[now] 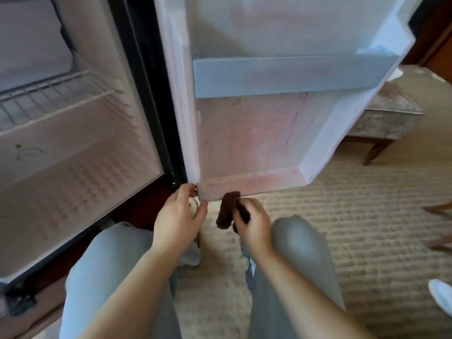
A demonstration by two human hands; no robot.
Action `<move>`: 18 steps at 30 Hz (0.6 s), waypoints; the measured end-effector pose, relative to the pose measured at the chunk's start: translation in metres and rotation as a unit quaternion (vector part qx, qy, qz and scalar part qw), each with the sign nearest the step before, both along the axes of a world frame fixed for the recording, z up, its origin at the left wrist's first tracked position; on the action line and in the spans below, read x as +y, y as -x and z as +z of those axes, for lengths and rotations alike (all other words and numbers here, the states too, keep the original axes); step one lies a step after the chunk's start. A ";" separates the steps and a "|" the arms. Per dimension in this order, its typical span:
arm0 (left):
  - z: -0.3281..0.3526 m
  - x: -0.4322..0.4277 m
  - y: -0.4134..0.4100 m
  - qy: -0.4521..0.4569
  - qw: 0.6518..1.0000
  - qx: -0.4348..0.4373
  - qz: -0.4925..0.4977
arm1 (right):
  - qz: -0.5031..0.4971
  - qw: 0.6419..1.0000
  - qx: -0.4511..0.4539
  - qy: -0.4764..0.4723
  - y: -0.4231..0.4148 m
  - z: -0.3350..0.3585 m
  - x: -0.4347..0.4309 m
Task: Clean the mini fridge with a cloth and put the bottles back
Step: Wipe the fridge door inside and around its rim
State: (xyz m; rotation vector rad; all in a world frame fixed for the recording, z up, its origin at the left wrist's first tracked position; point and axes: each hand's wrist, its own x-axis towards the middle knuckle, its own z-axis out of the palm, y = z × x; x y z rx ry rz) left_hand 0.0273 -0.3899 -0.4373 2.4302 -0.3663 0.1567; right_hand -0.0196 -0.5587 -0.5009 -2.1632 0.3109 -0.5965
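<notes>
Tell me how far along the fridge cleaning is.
Done: the fridge stands empty, only its wire shelf inside. In hand: the left hand grips the door by its bottom corner while the right hand holds the brown cloth at the door's lower edge. Left: pinkish stains on the door, a ring mark on the fridge floor, and the bottles, none in view.

Home room: carpet (342, 216), bench (389, 111), mini fridge (73, 167)

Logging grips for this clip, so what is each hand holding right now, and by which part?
The right hand grips the brown cloth by its bunched side; left hand holds the fridge door at its bottom corner.
</notes>
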 end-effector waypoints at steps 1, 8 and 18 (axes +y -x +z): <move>0.001 -0.003 -0.004 0.001 1.000 -0.013 0.007 | 0.031 1.000 0.001 0.001 -0.003 -0.001 0.012; -0.001 -0.016 -0.025 0.000 0.996 -0.085 0.031 | 0.000 0.998 -0.051 0.044 -0.008 0.005 0.016; -0.010 -0.024 -0.034 0.006 0.998 -0.021 0.052 | -0.295 0.952 -0.078 -0.007 -0.042 -0.001 -0.046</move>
